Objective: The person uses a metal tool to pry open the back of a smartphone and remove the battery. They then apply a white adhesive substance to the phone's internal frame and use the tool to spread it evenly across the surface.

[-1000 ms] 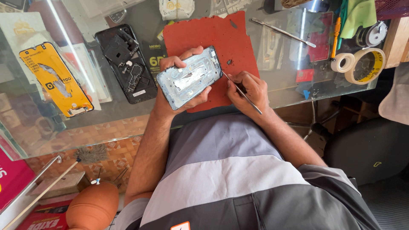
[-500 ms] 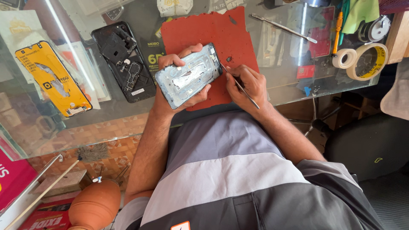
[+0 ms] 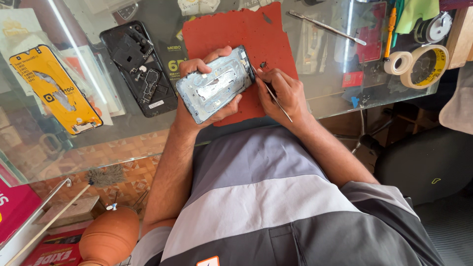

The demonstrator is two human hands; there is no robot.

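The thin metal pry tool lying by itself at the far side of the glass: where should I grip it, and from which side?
Grip the metal pry tool at mid-shaft, coming straight down from above. It lies flat on the glass table, slanting right and toward you, with bare glass either side; pinch across its narrow width. The tape rolls sit well clear.

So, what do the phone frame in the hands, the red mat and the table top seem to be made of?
Silvery-blue phone frame in the left hand: probably metal or metallised plastic, with dull reflections. Torn-edged red mat: likely rubber or felt, matte. Table top: glass, since it is transparent and shows glare streaks.
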